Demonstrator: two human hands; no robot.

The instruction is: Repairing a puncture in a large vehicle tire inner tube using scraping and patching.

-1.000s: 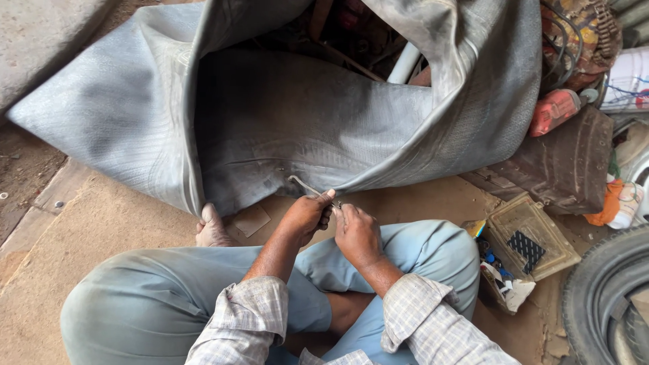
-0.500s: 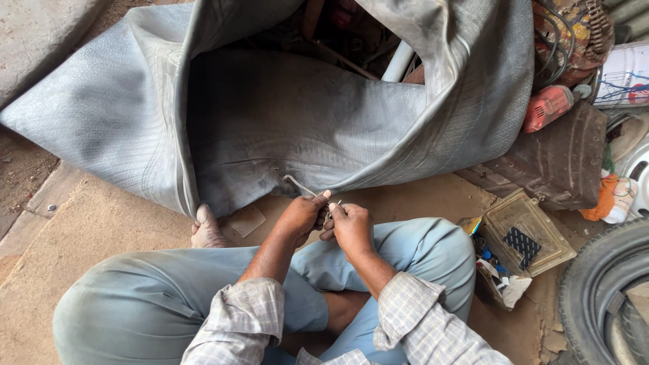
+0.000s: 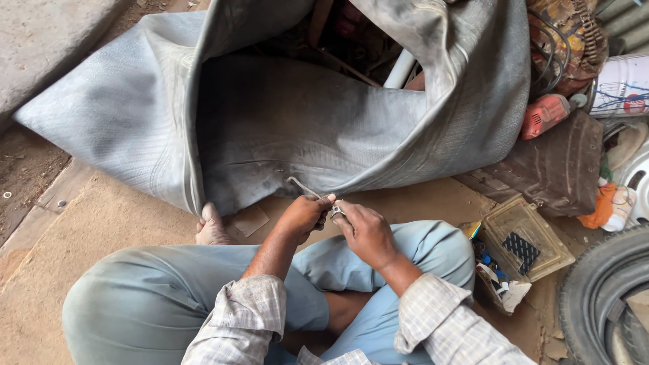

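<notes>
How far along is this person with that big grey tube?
Done: the large grey inner tube lies deflated and folded on the floor. In hand: the left hand holds a thin metal tool at its lower edge, the right hand pinching a small metal part beside it. What remains can't be told.

Small metal part [image 3: 337,211] pinched between left hand [image 3: 303,215] and right hand [image 3: 365,232]: too small and too covered by fingers to identify; thin metal tool [image 3: 302,187] runs under the left thumb, grip end hidden. Big grey rubber tube [image 3: 270,128] is cut off at the top edge, and the clutter inside its fold is too dark to make out. Tyre [image 3: 602,297] is cropped at the right and bottom edges, both forearms leave the bottom edge, and contents of the open box [image 3: 524,243] are too small to tell.
</notes>
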